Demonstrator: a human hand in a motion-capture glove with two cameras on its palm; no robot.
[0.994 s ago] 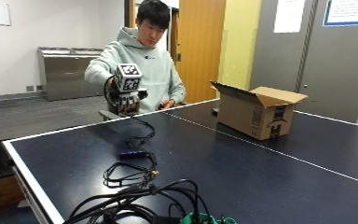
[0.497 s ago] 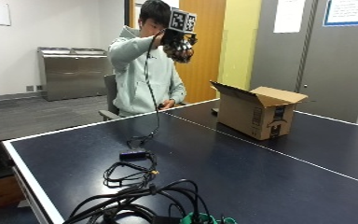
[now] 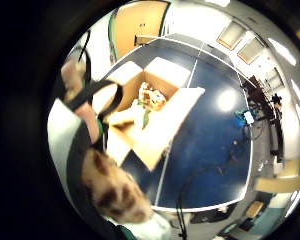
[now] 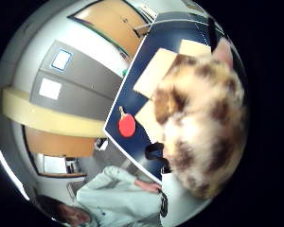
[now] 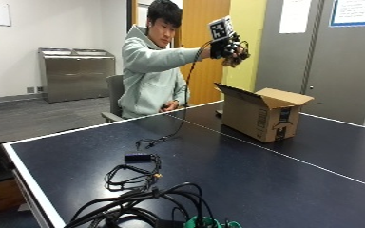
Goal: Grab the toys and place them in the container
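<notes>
Outside view shows the gloved right hand point(image 5: 231, 47) gripping a spotted plush toy point(image 5: 238, 56) above the box point(image 5: 262, 116); only the palm view reveals toys point(image 3: 151, 96) inside.

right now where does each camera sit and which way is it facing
Outside view: beside the table, facing the seated person, whose raised gloved right hand holds a spotted plush toy above the open cardboard box.
Little finger side palm view: on that palm, looking down into the box; straps, a finger and the toy show.
Thumb side palm view: looks past the toy at a red paddle and the person's torso.
All three share toy, box and table.
</notes>
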